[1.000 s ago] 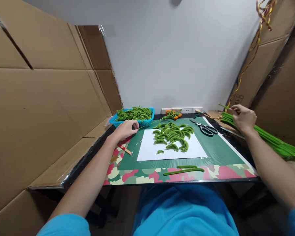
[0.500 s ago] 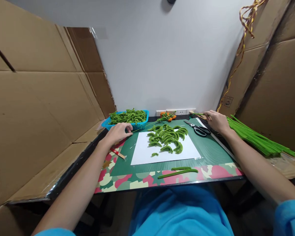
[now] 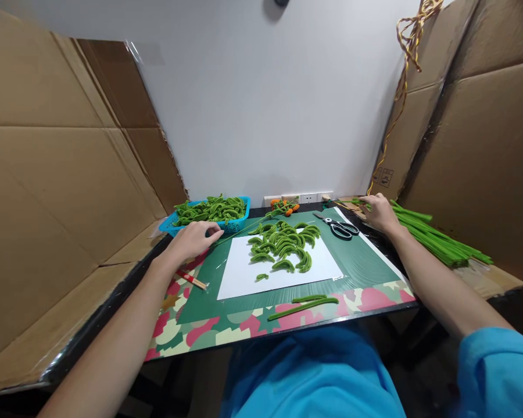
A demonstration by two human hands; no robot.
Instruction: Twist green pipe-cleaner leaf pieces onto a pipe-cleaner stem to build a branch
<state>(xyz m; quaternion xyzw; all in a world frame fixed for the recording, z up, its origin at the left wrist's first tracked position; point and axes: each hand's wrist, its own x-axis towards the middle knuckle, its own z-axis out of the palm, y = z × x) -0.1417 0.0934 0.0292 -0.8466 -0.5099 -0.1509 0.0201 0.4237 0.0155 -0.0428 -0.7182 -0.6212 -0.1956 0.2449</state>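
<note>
My left hand (image 3: pixel 199 237) rests at the left of the green mat, thumb and forefinger tips brought together beside a thin green stem (image 3: pixel 235 234). Whether the stem is between them is hidden. At the far right, my right hand (image 3: pixel 380 212) is closed at the near end of a bundle of fuzzy green pipe cleaners (image 3: pixel 444 241), a thin green length showing at its fingertips. Curved green pipe-cleaner pieces (image 3: pixel 287 241) lie heaped on a white sheet (image 3: pixel 239 281). Two straight pipe cleaners (image 3: pixel 305 306) lie on the patterned front strip.
Scissors with black handles (image 3: pixel 342 228) lie open-bladed right of the sheet. A blue basket (image 3: pixel 247 210) full of curved green pieces stands back left. Orange flowers (image 3: pixel 285 206) lie by the wall sockets (image 3: pixel 308 198). Wrapped chopsticks (image 3: pixel 192 280) lie at left. Cardboard walls (image 3: pixel 483 139) flank the table.
The view has turned slightly right, so everything sits further left. Some pipe cleaners by my right hand have shifted and stand apart from the bundle. My left hand stays beside the basket.
</note>
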